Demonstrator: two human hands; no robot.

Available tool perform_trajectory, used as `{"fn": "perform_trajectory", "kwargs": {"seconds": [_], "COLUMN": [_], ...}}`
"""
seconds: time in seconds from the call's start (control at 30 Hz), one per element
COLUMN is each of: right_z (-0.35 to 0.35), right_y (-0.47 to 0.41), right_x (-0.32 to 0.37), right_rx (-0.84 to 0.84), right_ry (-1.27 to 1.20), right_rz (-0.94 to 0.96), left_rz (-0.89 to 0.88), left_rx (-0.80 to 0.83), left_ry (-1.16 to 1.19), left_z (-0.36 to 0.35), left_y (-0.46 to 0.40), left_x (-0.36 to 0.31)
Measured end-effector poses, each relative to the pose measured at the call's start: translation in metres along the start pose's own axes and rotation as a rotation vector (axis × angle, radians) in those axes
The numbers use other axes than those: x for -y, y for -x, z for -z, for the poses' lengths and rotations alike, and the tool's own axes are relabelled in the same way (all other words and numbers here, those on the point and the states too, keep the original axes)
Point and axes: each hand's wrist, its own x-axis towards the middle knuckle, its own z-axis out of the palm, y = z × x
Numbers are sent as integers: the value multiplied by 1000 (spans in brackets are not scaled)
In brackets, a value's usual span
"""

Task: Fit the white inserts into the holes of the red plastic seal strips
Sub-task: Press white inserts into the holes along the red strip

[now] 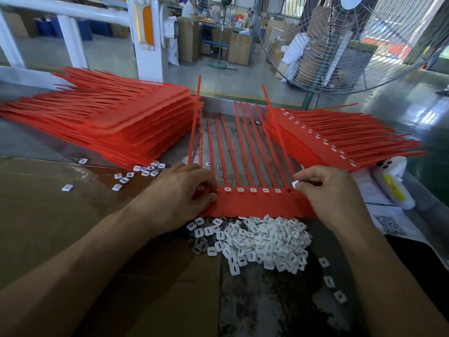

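Observation:
A red seal strip sheet (257, 203) lies flat in front of me, its tails pointing away. Several of its holes hold white inserts (252, 190); one hole (289, 190) near the right end is bare. My right hand (332, 193) pinches a single white insert (295, 184) just right of that hole. My left hand (184, 193) grips the sheet's left end with curled fingers. A heap of loose white inserts (264, 242) lies right below the sheet.
A tall stack of red sheets (116, 117) sits at the left, another stack with inserts fitted (340, 139) at the right. Stray inserts (143, 170) lie scattered. A white device (393, 181) and printed paper (388, 223) are at right; a large fan (352, 42) stands beyond.

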Motion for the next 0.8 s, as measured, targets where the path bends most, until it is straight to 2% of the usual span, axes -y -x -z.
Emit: {"fn": "perform_trajectory", "kwargs": {"seconds": [0.17,0.4,0.8], "right_z": [-1,9,-3], "right_y": [1,-4,-2], "right_x": [0,1,-2], "right_rx": [0,-173,3], "right_ry": [-5,-72,58], "right_rz": [2,-9,-7], "left_rz": [6,8,10], "left_rx": [7,1,2], "left_ry": [2,-1,0], "left_z": [0,0,0], "left_y": [0,0,0], "left_x": [0,0,-1]}}
